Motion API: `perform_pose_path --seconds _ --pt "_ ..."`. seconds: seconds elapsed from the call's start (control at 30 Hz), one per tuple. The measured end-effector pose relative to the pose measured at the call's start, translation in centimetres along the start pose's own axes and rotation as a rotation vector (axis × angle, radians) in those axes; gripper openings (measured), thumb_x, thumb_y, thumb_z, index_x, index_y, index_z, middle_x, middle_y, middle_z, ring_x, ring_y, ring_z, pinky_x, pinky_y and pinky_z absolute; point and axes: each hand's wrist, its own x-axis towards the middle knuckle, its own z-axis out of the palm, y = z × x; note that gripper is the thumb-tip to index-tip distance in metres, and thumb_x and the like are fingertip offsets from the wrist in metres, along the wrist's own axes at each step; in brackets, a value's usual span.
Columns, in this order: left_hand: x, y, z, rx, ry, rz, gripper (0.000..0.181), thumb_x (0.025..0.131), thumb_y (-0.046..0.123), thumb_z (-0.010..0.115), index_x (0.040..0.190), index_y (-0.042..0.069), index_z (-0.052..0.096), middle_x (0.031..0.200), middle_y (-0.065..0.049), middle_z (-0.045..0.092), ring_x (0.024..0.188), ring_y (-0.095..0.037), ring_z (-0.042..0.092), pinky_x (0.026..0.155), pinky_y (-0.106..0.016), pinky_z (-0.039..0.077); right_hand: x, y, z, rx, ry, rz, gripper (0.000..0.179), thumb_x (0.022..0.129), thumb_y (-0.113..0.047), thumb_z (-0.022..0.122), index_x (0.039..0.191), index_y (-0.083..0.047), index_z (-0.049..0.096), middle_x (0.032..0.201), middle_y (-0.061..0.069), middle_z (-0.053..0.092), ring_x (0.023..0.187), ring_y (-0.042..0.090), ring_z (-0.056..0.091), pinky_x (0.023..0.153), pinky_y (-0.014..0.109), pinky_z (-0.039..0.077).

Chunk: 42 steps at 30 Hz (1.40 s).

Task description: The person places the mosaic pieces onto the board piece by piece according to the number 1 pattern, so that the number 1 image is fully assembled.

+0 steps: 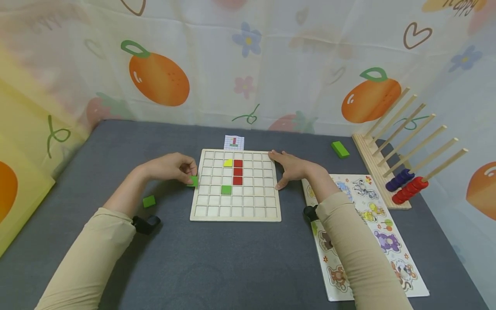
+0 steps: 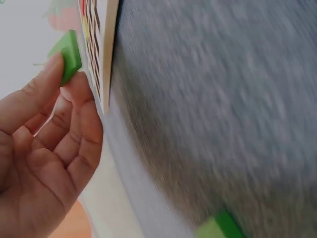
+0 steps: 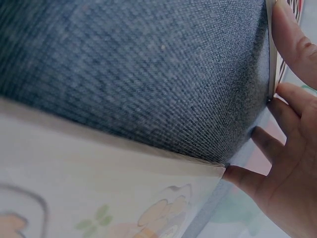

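My left hand (image 1: 174, 167) pinches a small green square tile (image 2: 73, 57) between thumb and fingers, just at the left edge of a wooden grid board (image 1: 248, 212). Three red tiles (image 1: 238, 172) form a column on the board. A yellow tile (image 1: 227, 163) lies left of the top red one, and another green tile (image 1: 226, 190) sits lower left of the column. With spread fingers, my right hand (image 1: 292, 166) touches the board's right edge, thumb lower and fingers near the top corner. Behind the board is a small printed pattern card (image 1: 234, 142), partly covered.
A green block (image 1: 149, 201) lies by my left wrist, and a longer green piece (image 1: 340, 150) at the back right. Under my right forearm is an animal picture board (image 1: 337, 295). Beside it stands a wooden peg rack (image 1: 381, 181) with blue and red beads.
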Motion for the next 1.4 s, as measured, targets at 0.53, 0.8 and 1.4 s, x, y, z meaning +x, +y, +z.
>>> perform_pose_path --seconds 0.53,0.8,1.4 --pt "2.5 3.0 2.5 0.007 0.08 0.065 0.012 0.087 0.013 0.073 0.095 0.009 0.066 0.092 -0.005 0.066 0.088 -0.017 0.058 0.078 -0.031 0.046 0.1 0.2 -0.1 -0.004 -0.003 -0.006 0.109 0.081 -0.022 0.081 0.16 -0.015 0.006 0.169 0.009 -0.002 0.156 0.037 -0.008 0.124 0.061 0.006" --pt "3.5 4.1 3.9 0.025 0.111 0.102 0.011 0.086 0.012 0.074 0.093 0.01 0.066 0.092 -0.003 0.068 0.089 -0.016 0.061 0.082 -0.03 0.048 0.1 0.1 0.0 -0.002 0.001 0.007 0.109 0.081 -0.023 0.081 0.16 -0.016 0.007 0.169 0.008 -0.002 0.156 0.036 -0.008 0.124 0.06 0.007" --pt "5.2 7.0 6.1 0.04 0.104 0.099 0.006 0.088 0.003 0.066 0.093 0.004 0.067 0.089 -0.007 0.068 0.084 -0.016 0.06 0.078 -0.027 0.048 0.2 0.3 -0.1 0.005 -0.008 -0.009 0.11 0.081 -0.024 0.081 0.16 -0.016 0.006 0.169 0.008 -0.004 0.156 0.035 -0.01 0.123 0.061 0.006"
